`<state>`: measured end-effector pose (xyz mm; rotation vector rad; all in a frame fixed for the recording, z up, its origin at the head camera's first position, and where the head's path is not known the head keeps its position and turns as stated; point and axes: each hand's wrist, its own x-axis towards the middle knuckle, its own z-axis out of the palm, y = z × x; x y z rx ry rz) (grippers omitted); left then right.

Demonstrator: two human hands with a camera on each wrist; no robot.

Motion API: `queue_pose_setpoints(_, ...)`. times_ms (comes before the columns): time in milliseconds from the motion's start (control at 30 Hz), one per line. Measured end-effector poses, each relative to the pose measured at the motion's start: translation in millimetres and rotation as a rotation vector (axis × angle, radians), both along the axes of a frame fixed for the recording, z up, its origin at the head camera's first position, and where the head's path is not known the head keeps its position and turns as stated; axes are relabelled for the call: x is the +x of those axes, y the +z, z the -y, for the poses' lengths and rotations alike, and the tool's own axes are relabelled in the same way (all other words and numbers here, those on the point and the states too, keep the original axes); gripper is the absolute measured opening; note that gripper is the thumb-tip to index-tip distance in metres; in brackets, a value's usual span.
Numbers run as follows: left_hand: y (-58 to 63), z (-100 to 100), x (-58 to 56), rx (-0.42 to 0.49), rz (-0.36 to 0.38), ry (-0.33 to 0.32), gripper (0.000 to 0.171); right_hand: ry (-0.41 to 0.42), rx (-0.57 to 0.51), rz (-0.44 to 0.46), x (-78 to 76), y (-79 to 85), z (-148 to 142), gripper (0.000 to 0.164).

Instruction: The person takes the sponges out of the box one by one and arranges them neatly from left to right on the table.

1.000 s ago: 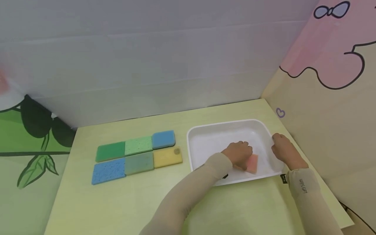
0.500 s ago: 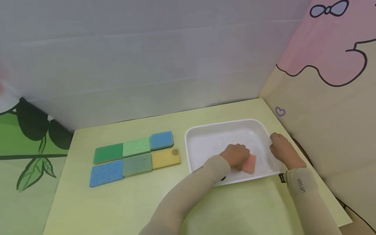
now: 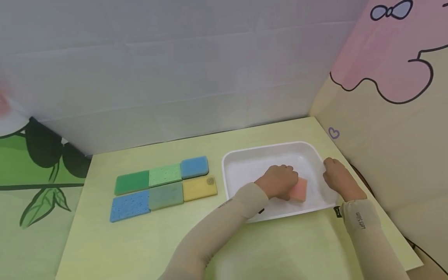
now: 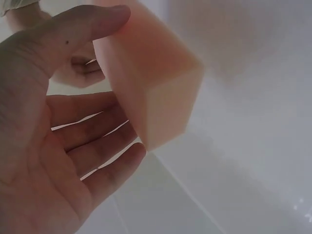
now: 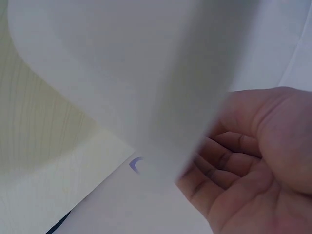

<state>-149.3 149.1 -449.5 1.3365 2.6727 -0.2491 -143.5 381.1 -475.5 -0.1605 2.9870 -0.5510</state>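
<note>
My left hand (image 3: 278, 181) reaches into a white tray (image 3: 245, 171) and pinches a pink sponge (image 3: 299, 189) by one end. In the left wrist view the thumb lies on one broad face of this thick block and the fingers on the opposite face, with the corner nearest the camera bare. Over the tray's right side, my right hand (image 3: 343, 182) grips the rim; the right wrist view shows its fingers curled behind the tray wall (image 5: 195, 83). Part of the pink sponge is hidden behind the left hand in the head view.
Left of the tray, two rows of sponges lie edge to edge on the pale table (image 3: 147, 249): among them a dark green sponge (image 3: 132, 182), a speckled blue sponge (image 3: 129, 206) and a yellow sponge (image 3: 199, 188). Walls stand behind and to the right; a cable (image 3: 427, 256) runs beside the table.
The left hand and the pink sponge have shifted slightly toward the back of the tray. The right hand stays at the tray's right rim, and the sponge rows have not moved.
</note>
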Motion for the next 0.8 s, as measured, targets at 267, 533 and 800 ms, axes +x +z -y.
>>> queue_pose_setpoints(267, 29.1, 19, 9.6, 0.047, -0.005, 0.028, 0.038, 0.003, 0.016, 0.028, -2.6, -3.5, -8, 0.027)
queue_pose_setpoints(533, 41.6, 44, 19.1, 0.083, -0.023, 0.065, 0.041, 0.000, 0.018, 0.056, -1.3, -1.0, -13, 0.029)
queue_pose_setpoints(800, 54.6, 78, 32.3, 0.111, -0.028, 0.128, 0.040, 0.043, 0.014, 0.040, 3.3, 2.4, -15, 0.027)
